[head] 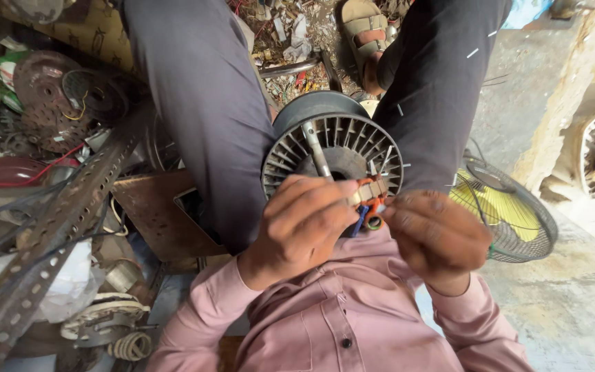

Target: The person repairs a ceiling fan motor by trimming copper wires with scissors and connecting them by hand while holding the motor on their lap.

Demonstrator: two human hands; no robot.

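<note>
A round grey fan motor housing (332, 141) with radial fins and a steel shaft (315, 148) rests between my knees. My left hand (301, 227) is closed around the near side of the motor, fingers pressing on the copper winding (368, 191) at its edge. My right hand (435, 234) pinches coloured wires, orange and blue (368, 215), that come off that winding. Both hands meet at the motor's near rim. What lies under my fingers is hidden.
A perforated steel angle bar (49, 241) slants across the left amid scrap discs, wires and coils. A fan guard with yellow blades (507, 213) lies on the concrete floor at right. A sandalled foot (366, 34) shows at the top.
</note>
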